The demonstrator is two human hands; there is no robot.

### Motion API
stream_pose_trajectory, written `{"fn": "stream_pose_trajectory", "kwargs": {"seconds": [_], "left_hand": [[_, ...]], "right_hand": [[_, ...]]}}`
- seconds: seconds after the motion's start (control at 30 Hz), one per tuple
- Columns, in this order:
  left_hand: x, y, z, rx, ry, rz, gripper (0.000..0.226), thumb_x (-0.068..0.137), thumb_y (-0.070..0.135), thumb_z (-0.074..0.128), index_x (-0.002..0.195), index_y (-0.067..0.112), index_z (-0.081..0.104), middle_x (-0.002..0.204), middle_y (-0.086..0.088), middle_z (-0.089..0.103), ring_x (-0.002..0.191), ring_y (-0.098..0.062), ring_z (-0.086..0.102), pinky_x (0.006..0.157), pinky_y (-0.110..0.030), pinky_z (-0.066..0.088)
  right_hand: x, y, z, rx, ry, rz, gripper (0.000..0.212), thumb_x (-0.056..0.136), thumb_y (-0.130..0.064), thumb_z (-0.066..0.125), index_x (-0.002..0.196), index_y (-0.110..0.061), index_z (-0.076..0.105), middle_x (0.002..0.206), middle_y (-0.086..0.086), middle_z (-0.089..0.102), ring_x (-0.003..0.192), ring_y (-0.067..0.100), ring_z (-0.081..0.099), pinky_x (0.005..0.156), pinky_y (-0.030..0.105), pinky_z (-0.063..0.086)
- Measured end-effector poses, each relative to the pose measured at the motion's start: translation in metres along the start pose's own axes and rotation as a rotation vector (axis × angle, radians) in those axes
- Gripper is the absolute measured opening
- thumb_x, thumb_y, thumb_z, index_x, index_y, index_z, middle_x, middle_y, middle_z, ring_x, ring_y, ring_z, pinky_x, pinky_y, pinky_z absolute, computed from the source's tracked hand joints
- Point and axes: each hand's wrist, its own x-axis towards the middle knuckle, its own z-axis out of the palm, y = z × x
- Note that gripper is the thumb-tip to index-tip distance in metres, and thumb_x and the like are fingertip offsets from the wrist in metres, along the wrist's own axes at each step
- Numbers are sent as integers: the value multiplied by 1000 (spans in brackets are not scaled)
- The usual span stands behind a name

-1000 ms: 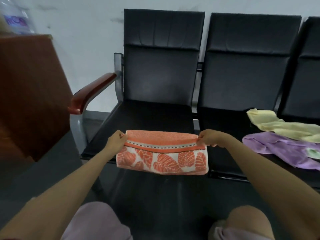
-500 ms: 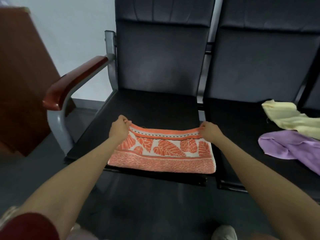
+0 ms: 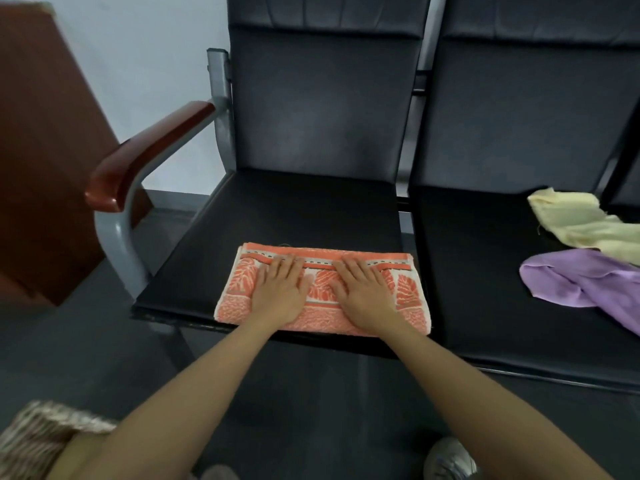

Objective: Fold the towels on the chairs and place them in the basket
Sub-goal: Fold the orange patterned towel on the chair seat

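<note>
An orange and white leaf-patterned towel (image 3: 412, 299), folded into a long rectangle, lies flat at the front edge of the left black chair seat (image 3: 294, 209). My left hand (image 3: 282, 289) presses flat on its left half, fingers straight. My right hand (image 3: 363, 292) presses flat on its right half, fingers spread. A crumpled yellow towel (image 3: 581, 223) and a crumpled purple towel (image 3: 581, 285) lie on the middle chair seat (image 3: 485, 254) to the right. A woven basket (image 3: 38, 441) shows at the bottom left corner, partly hidden by my left arm.
A red-brown wooden armrest (image 3: 149, 154) on a grey metal frame stands at the left of the chair. A brown wooden cabinet (image 3: 45, 161) is further left. Dark floor lies in front of the seats, with my shoe (image 3: 450, 459) at the bottom.
The towel was held up by its top corners, then laid on the seat. Both hands let go of the corners and now press flat on top of it.
</note>
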Motion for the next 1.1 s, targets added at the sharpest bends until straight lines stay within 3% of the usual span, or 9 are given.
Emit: {"fn": "stream_pose_trajectory", "kwargs": {"seconds": [0.37,0.5,0.67,0.77,0.83,0.9,0.97,1.03,1.1], "left_hand": [[-23,-57,-13,-147,40,-279,57,102,43,11,153,19,3,161,0,0,147,-22,-4,118,-47,-2],[-22,-64,-18,-199,117,-518,85,92,65,30,147,1,17,156,-17,11,144,-32,0,116,-50,-1],[-12,-69,-23,-254,186,-435,57,89,58,50,115,8,59,145,-12,30,136,-32,17,112,-49,12],[-13,-72,-31,-225,223,-385,47,89,55,51,102,11,59,119,-9,53,118,-30,41,101,-45,22],[-16,-71,-40,-331,262,-339,35,92,47,51,97,13,51,97,-5,62,99,-26,56,95,-41,29],[-21,-67,-53,-605,272,-314,27,94,36,53,102,13,43,93,-7,64,82,-22,63,85,-41,48],[-25,-63,-71,-796,307,-271,32,96,23,54,123,18,37,100,-5,63,76,-15,63,67,-33,54],[-25,-57,-90,-809,327,-191,42,98,16,48,137,30,40,109,6,56,87,-9,58,72,-19,48],[-19,-50,-103,-834,298,-145,32,99,18,46,122,35,59,119,4,58,101,-10,57,85,-24,49]], "right_hand": [[-30,41,-13,-2,-51,198,61,98,-55,10,152,-30,-3,160,-5,-10,147,16,-12,118,44,-3],[-33,38,-14,-24,-61,191,61,98,-55,8,152,-29,-6,160,-3,-10,147,18,-13,117,50,-5],[-28,33,-20,-137,-52,178,60,100,-50,12,152,-20,7,161,4,-1,147,23,-9,115,52,-8],[-21,26,-25,-90,139,25,46,101,-38,29,140,-14,39,153,5,27,145,21,13,118,40,8],[-16,20,-25,2,185,-121,40,100,-35,37,134,-17,46,146,0,37,139,16,25,118,36,19],[-12,14,-20,42,77,-187,48,100,-43,35,143,-22,38,151,-2,31,142,16,20,119,40,15],[-6,7,-13,5,-29,-185,54,100,-49,27,149,-26,25,157,-3,20,146,16,11,120,39,6],[1,-3,-6,-26,-25,-190,55,100,-50,21,151,-27,20,158,-3,16,146,16,8,119,38,1],[7,-19,1,-44,-6,-199,55,101,-50,19,151,-26,19,159,-2,15,147,16,7,118,37,-2]]}}
